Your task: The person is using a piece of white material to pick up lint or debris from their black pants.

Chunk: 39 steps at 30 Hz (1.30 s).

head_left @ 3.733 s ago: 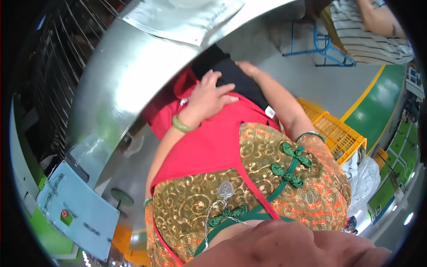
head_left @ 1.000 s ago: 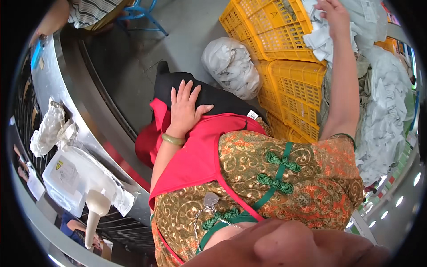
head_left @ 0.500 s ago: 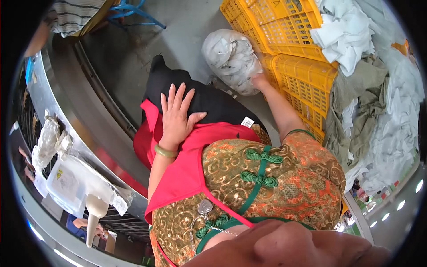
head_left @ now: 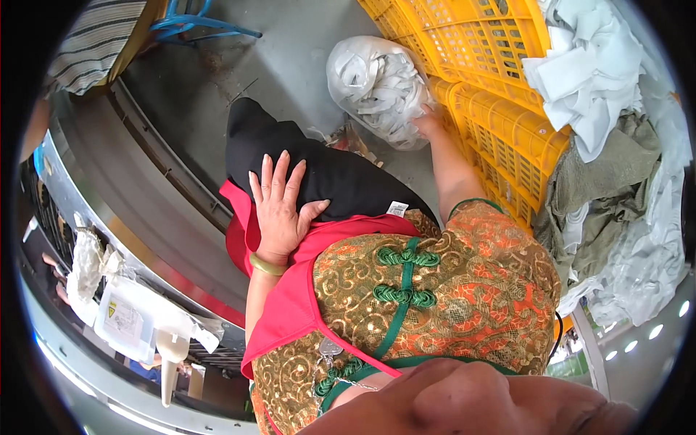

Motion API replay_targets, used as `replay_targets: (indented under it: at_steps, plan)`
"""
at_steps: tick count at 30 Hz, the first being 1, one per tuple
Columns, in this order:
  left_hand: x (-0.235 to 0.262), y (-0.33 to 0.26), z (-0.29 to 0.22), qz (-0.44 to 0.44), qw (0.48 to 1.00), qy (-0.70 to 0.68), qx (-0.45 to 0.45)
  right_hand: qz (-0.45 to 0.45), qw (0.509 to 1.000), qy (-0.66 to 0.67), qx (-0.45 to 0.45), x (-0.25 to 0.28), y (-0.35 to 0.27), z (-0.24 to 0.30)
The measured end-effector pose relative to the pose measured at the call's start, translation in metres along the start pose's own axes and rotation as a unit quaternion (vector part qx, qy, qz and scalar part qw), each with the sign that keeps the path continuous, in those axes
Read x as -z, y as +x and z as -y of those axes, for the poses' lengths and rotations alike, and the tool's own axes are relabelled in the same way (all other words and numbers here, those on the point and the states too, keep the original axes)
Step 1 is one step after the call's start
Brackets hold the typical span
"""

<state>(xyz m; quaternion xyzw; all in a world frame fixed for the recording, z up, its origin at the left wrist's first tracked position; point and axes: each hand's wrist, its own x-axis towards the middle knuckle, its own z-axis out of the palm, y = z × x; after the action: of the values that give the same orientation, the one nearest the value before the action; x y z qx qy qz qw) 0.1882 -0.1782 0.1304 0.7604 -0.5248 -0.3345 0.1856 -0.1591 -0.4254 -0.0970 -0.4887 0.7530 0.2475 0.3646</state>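
A clear plastic bag [head_left: 377, 90] stuffed with white pieces of fabric stands on the floor ahead of me, against the yellow crates. At its right side my right hand [head_left: 429, 123] is closed on the bag, the arm stretched forward; its fingertips are partly lost against the plastic. My left hand [head_left: 279, 217], with a bangle on the wrist, lies flat on the black trousers [head_left: 272, 152] over my thigh. Its fingers are spread and hold nothing. A red apron [head_left: 283, 319] lies across my lap beneath that wrist.
Stacked yellow plastic crates [head_left: 500, 138] rise on the right, with white cloth pieces [head_left: 587, 76] and a grey-green cloth [head_left: 609, 174] over them. A curved metal machine edge [head_left: 138, 188] runs along the left. A blue metal stool frame [head_left: 206, 22] stands at the far left.
The plastic bag has shifted and turned slightly under my right hand, so more white fabric shows through. My left hand stays on my thigh. The whole view has tilted a little.
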Motion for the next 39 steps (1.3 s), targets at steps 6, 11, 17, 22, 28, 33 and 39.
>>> replay_targets:
  at_steps: [6,11,17,22,28,33,39]
  plan:
    - [0.005,0.002,-0.002,0.003,1.000,-0.007,-0.005,0.003,0.995,-0.100,-0.021,-0.013,0.036,-0.055]
    - [0.004,0.005,-0.003,0.003,1.000,-0.003,0.000,-0.078,0.983,-0.164,-0.002,0.012,-0.005,-0.027]
    - [0.002,0.008,-0.001,-0.001,1.000,-0.006,0.002,-0.132,0.947,-0.111,0.271,-0.003,-0.028,-0.022]
    - [0.004,0.009,-0.003,0.004,1.000,-0.004,0.004,-0.069,0.968,-0.106,0.216,-0.043,-0.026,-0.044]
    - [0.003,0.009,0.001,0.010,1.000,0.005,0.004,-0.121,0.962,0.243,0.012,-0.036,0.018,-0.004]
    - [0.005,0.013,-0.001,0.010,1.000,-0.003,0.009,-0.181,0.944,-0.131,0.244,-0.023,-0.020,0.029]
    - [0.004,0.012,0.000,-0.002,1.000,-0.003,0.013,-0.065,0.965,-0.227,0.112,-0.009,-0.007,0.013]
